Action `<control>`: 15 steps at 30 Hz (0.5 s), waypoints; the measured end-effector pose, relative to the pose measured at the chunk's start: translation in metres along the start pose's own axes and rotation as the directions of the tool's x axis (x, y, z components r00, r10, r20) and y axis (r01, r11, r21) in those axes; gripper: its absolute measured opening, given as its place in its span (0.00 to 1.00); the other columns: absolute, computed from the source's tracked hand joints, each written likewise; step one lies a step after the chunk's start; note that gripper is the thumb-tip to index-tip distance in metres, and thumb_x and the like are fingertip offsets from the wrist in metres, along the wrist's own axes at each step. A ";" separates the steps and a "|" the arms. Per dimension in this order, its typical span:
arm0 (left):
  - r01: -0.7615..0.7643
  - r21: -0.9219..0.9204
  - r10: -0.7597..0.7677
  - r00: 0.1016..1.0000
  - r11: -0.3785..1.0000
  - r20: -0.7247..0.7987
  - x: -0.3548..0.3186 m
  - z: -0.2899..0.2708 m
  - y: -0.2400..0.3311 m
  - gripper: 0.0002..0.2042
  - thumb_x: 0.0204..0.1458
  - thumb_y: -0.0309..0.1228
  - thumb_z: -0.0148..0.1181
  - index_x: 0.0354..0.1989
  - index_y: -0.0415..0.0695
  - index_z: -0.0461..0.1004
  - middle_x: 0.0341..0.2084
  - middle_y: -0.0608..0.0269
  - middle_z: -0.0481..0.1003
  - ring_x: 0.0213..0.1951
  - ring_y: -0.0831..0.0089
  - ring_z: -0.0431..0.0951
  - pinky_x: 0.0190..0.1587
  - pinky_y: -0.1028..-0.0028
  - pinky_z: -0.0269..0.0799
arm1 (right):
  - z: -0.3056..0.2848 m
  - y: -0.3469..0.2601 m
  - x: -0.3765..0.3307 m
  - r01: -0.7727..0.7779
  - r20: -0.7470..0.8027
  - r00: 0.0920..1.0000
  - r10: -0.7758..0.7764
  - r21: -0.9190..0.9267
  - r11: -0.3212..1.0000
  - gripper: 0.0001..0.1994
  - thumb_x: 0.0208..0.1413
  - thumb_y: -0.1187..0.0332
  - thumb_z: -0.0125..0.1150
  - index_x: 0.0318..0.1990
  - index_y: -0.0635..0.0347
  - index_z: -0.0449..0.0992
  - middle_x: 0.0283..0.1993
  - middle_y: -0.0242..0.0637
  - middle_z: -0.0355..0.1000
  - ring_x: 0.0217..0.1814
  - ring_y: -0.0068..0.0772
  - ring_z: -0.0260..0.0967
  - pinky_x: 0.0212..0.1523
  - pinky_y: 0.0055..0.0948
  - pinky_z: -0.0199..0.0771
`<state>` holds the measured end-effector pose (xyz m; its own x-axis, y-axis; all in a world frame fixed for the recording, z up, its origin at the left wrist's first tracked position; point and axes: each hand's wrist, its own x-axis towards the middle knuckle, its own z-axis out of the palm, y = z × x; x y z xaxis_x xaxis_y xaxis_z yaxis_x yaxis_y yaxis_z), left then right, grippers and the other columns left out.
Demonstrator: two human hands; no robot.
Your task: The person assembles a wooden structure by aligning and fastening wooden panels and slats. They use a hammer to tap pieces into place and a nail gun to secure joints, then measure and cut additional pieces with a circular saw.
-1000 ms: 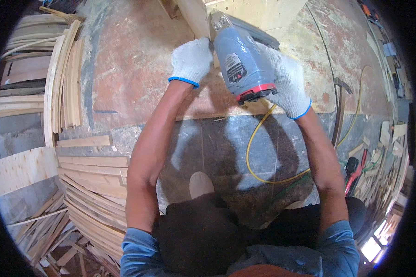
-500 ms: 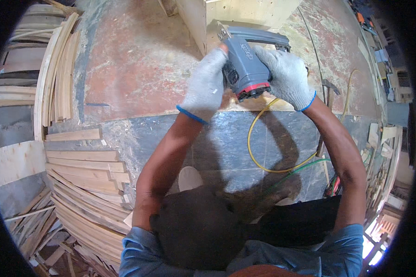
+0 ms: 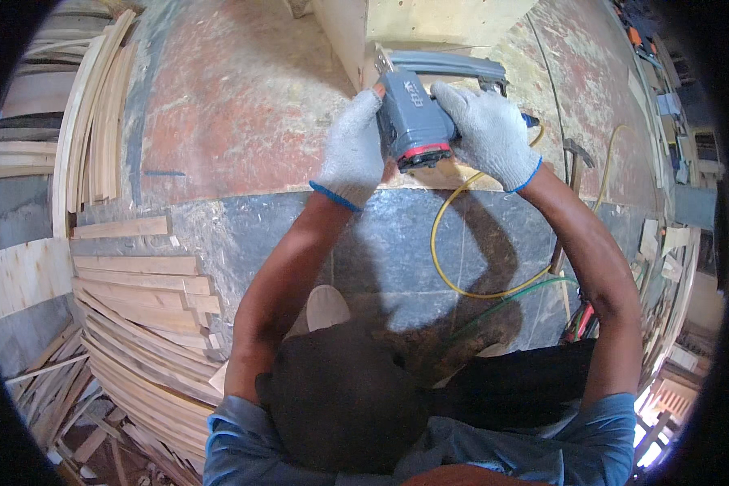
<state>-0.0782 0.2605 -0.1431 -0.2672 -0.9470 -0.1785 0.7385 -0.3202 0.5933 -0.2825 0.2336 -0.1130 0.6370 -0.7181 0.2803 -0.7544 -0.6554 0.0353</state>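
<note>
A grey nail gun [image 3: 417, 121] with a red ring at its near end lies in front of me, its nose against a pale wooden panel structure [image 3: 344, 36]. My right hand [image 3: 494, 134], in a white knit glove with a blue cuff, is wrapped round the gun's handle. My left hand [image 3: 352, 146], gloved alike, is curled close against the gun's left side. Its bare thumb tip shows near the nose, but the other fingers are hidden, so what they grip cannot be made out. Light wood [image 3: 437, 176] shows beneath the gun.
A yellow hose [image 3: 435, 243] loops over the floor right of centre, beside a green hose [image 3: 535, 287]. A hammer [image 3: 577, 158] stands by my right forearm. Stacked wooden strips [image 3: 138, 283] lie at left, with more upright strips [image 3: 97, 121] beyond. Tools and scraps line the right edge.
Both hands and the nail gun have shifted slightly left and up in the picture, along with a small view shift. The right hand keeps its grip; the left stays beside the gun.
</note>
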 end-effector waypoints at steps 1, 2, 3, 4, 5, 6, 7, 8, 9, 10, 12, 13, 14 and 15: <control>0.019 -0.033 -0.019 1.000 0.999 -0.015 0.001 -0.006 -0.005 0.21 0.67 0.42 0.45 0.57 0.36 0.67 0.48 0.52 0.75 0.50 0.63 0.77 0.53 0.64 0.75 | 0.000 -0.001 -0.001 -0.005 0.065 0.998 0.007 -0.025 1.000 0.22 0.45 0.66 0.66 0.49 0.54 0.68 0.30 0.40 0.75 0.32 0.45 0.76 0.29 0.43 0.75; 0.041 -0.068 -0.043 0.999 0.997 -0.028 0.003 -0.010 -0.009 0.21 0.67 0.42 0.45 0.57 0.37 0.67 0.48 0.52 0.75 0.50 0.63 0.77 0.53 0.64 0.75 | 0.000 -0.005 -0.002 -0.010 0.133 0.991 0.017 -0.052 0.999 0.21 0.45 0.66 0.66 0.48 0.54 0.68 0.30 0.40 0.75 0.32 0.45 0.76 0.29 0.43 0.76; 0.062 -0.103 -0.066 0.997 0.993 -0.042 0.004 -0.014 -0.013 0.21 0.67 0.42 0.45 0.57 0.37 0.67 0.48 0.51 0.75 0.50 0.63 0.77 0.53 0.63 0.75 | 0.001 -0.008 -0.003 -0.014 0.200 0.979 0.029 -0.078 0.997 0.20 0.45 0.66 0.66 0.46 0.54 0.68 0.30 0.40 0.75 0.32 0.45 0.77 0.29 0.43 0.76; 0.058 -0.091 -0.063 0.996 0.994 -0.063 0.005 -0.018 -0.019 0.21 0.67 0.42 0.44 0.57 0.37 0.67 0.48 0.52 0.75 0.50 0.63 0.77 0.53 0.63 0.75 | 0.004 -0.010 -0.005 -0.022 0.190 0.981 0.038 -0.084 0.996 0.17 0.46 0.67 0.65 0.44 0.54 0.67 0.29 0.41 0.75 0.32 0.46 0.77 0.29 0.43 0.76; 0.057 -0.076 -0.063 0.994 0.995 -0.085 0.005 -0.018 -0.023 0.21 0.67 0.42 0.44 0.57 0.37 0.67 0.47 0.52 0.75 0.50 0.63 0.77 0.53 0.63 0.75 | 0.005 -0.010 -0.007 -0.012 0.165 0.986 0.023 -0.066 0.998 0.18 0.46 0.66 0.65 0.44 0.54 0.67 0.29 0.41 0.75 0.32 0.46 0.77 0.29 0.42 0.76; 0.057 -0.061 -0.063 0.992 0.997 -0.106 0.004 -0.019 -0.025 0.21 0.67 0.42 0.44 0.56 0.37 0.67 0.47 0.52 0.75 0.50 0.63 0.77 0.53 0.63 0.75 | 0.006 -0.011 -0.008 -0.002 0.140 0.990 0.009 -0.048 0.999 0.18 0.46 0.66 0.65 0.44 0.54 0.67 0.29 0.41 0.75 0.33 0.45 0.77 0.30 0.42 0.76; 0.052 -0.069 -0.059 0.992 0.996 -0.110 0.004 -0.020 -0.027 0.21 0.67 0.42 0.44 0.56 0.37 0.67 0.46 0.52 0.75 0.50 0.63 0.77 0.53 0.64 0.75 | 0.007 -0.012 -0.009 0.009 0.114 0.993 -0.006 -0.031 0.999 0.18 0.46 0.66 0.65 0.44 0.54 0.67 0.29 0.41 0.75 0.33 0.45 0.77 0.30 0.42 0.76; 0.046 -0.074 -0.055 0.992 0.996 -0.113 0.004 -0.022 -0.027 0.20 0.67 0.42 0.45 0.56 0.37 0.67 0.46 0.53 0.75 0.50 0.64 0.77 0.53 0.64 0.75 | 0.008 -0.012 -0.009 0.009 0.116 0.993 -0.006 -0.033 0.999 0.18 0.46 0.66 0.65 0.44 0.54 0.67 0.29 0.41 0.75 0.33 0.45 0.77 0.30 0.42 0.76; 0.041 -0.080 -0.050 0.992 0.996 -0.117 0.004 -0.024 -0.027 0.20 0.67 0.42 0.45 0.55 0.38 0.68 0.46 0.53 0.75 0.50 0.64 0.77 0.53 0.64 0.75 | 0.009 -0.012 -0.008 0.010 0.119 0.993 -0.006 -0.035 0.999 0.18 0.46 0.66 0.65 0.44 0.54 0.67 0.29 0.41 0.75 0.33 0.45 0.77 0.30 0.42 0.76; 0.031 -0.034 -0.033 0.996 0.999 -0.085 0.005 -0.026 -0.027 0.21 0.67 0.43 0.43 0.56 0.37 0.67 0.47 0.52 0.75 0.51 0.61 0.77 0.53 0.62 0.75 | 0.011 -0.011 -0.007 0.011 0.121 0.993 -0.006 -0.037 0.999 0.17 0.46 0.66 0.65 0.44 0.54 0.67 0.29 0.41 0.75 0.33 0.45 0.77 0.31 0.42 0.76; -0.002 0.052 0.003 1.000 0.999 -0.018 0.012 -0.032 -0.025 0.23 0.68 0.44 0.38 0.58 0.35 0.66 0.49 0.49 0.74 0.52 0.56 0.77 0.53 0.57 0.76 | 0.016 -0.008 -0.001 -0.003 0.107 0.994 0.007 -0.037 0.999 0.17 0.48 0.65 0.64 0.44 0.55 0.68 0.30 0.41 0.75 0.33 0.45 0.77 0.31 0.42 0.76; 0.018 0.053 -0.016 0.999 0.998 -0.028 0.020 -0.038 -0.022 0.24 0.68 0.44 0.37 0.58 0.36 0.65 0.49 0.49 0.75 0.52 0.56 0.77 0.53 0.57 0.76 | 0.021 -0.005 0.004 -0.011 0.100 0.995 0.014 -0.039 0.999 0.16 0.48 0.65 0.63 0.44 0.56 0.68 0.30 0.41 0.76 0.34 0.45 0.77 0.31 0.42 0.76; 0.042 0.055 -0.040 0.998 0.998 -0.038 0.030 -0.039 -0.017 0.24 0.68 0.45 0.37 0.59 0.36 0.65 0.49 0.49 0.75 0.52 0.56 0.77 0.52 0.57 0.76 | 0.028 0.001 0.008 -0.002 0.082 0.997 0.005 -0.031 1.000 0.28 0.42 0.65 0.69 0.55 0.55 0.69 0.34 0.43 0.76 0.35 0.46 0.77 0.33 0.42 0.75; 0.067 0.058 -0.064 0.997 0.996 -0.048 0.035 -0.039 -0.017 0.25 0.68 0.46 0.36 0.59 0.36 0.65 0.49 0.49 0.75 0.51 0.55 0.77 0.51 0.56 0.76 | 0.032 0.002 0.004 -0.035 0.117 0.992 0.038 -0.033 0.999 0.28 0.43 0.65 0.69 0.55 0.54 0.69 0.34 0.43 0.77 0.35 0.46 0.77 0.33 0.42 0.76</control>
<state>-0.0756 0.2316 -0.1899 -0.2839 -0.9248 -0.2533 0.6823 -0.3804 0.6243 -0.2769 0.2222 -0.1425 0.6217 -0.7652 0.1673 -0.7810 -0.6220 0.0570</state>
